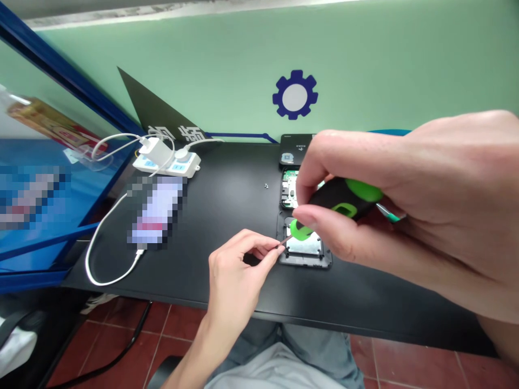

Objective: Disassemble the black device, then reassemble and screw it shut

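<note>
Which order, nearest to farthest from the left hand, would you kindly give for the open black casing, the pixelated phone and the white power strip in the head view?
1. Open black casing, just right of the left hand, on the desk.
2. Pixelated phone, to the hand's left on the desk.
3. White power strip, farther left, toward the desk's back.

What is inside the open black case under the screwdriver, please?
A silver metal plate lies inside the black case. Its upper part is hidden by the green-and-black screwdriver and the right hand. Beneath the plate cannot be seen.
</note>
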`<state>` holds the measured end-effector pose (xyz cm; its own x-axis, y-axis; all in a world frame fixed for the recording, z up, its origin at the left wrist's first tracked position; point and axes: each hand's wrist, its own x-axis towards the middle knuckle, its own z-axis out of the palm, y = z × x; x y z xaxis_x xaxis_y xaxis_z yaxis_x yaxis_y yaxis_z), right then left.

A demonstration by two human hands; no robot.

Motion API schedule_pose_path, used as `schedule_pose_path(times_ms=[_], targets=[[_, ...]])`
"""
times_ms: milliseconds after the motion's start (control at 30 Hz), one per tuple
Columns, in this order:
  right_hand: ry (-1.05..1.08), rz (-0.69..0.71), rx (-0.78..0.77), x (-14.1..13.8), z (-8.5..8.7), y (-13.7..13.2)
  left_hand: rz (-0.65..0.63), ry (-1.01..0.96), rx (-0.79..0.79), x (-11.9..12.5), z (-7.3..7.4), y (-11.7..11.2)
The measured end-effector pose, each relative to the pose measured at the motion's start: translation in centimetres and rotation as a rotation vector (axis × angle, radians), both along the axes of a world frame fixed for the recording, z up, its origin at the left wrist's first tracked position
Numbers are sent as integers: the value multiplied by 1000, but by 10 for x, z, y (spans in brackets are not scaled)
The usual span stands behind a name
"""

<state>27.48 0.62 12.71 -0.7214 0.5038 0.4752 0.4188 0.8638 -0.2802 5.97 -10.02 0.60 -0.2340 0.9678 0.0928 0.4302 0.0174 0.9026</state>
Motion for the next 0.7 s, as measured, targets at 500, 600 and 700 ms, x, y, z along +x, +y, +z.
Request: schedule_pose_path(times_ms=[500,600,700], targets=[[-26,62,5,0,1,2,-51,34,66,1,0,1],[-37,52,3,-1,0,3,-56,37,67,0,0,2],[-78,47,9,-1,2,5,-57,48,69,0,0,3]])
